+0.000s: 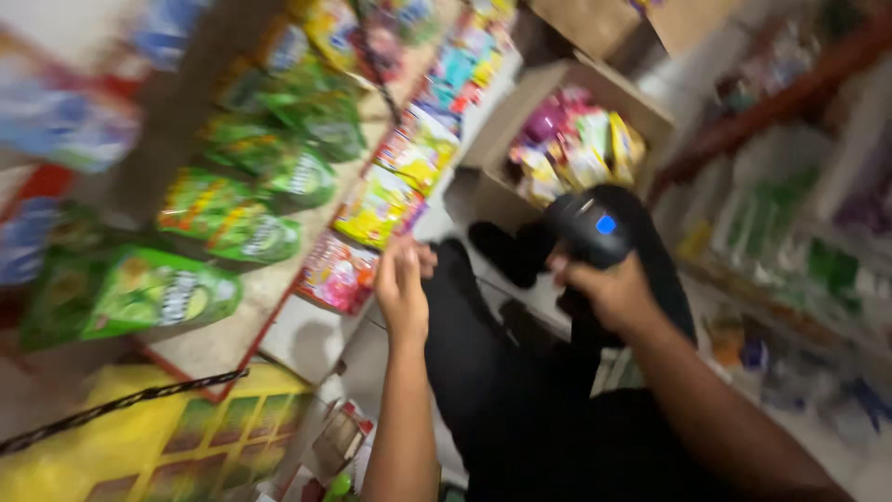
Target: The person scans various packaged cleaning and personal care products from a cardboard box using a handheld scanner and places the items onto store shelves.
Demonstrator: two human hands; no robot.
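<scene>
A black handheld scanner (590, 226) with a small lit blue square is clenched in the right hand (609, 290), right of the frame's centre. The left hand (401, 288) is raised at centre with fingers loosely extended, grasping nothing; its fingertips are held just beside a pink snack packet (336, 272) at the shelf edge (279, 311). Open room is left between the two hands, over the dark trousers (502, 372). Green packets (232, 218) and yellow ones (379, 206) are laid in rows along the shelf, running from lower left to top centre. An open cardboard box (557, 139) of mixed packets is set on the pale floor (316, 339) at upper centre. The narrow aisle is closed in at the right by a blurred rack (799, 214).
</scene>
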